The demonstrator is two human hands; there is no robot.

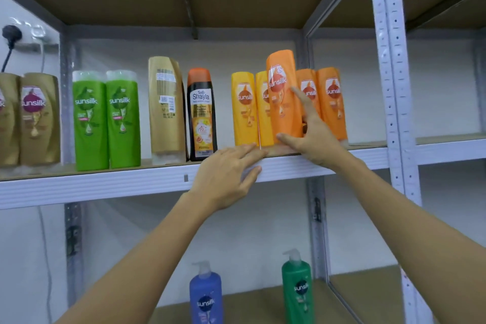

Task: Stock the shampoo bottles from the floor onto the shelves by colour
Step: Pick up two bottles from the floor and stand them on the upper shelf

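My right hand (pixel 311 130) grips an orange Sunsilk bottle (pixel 282 97), held slightly raised and tilted at the front of the middle shelf (pixel 131 184). Two yellow bottles (pixel 246 110) stand just left of it and two orange bottles (pixel 331 102) stand behind it to the right. My left hand (pixel 228 179) is flat and open, fingertips on the shelf edge below the yellow bottles, holding nothing. Further left on the shelf stand a black Safi Shayla bottle (pixel 201 116), a gold bottle turned backwards (pixel 165 110), two green bottles (pixel 106 118) and two gold bottles (pixel 36 118).
A lower shelf carries a blue pump bottle (pixel 206 294) and a dark green pump bottle (pixel 297 287). A perforated metal upright (pixel 394 87) separates this bay from the shelving bay on the right. A wall socket with a black plug (pixel 11 33) is at the upper left.
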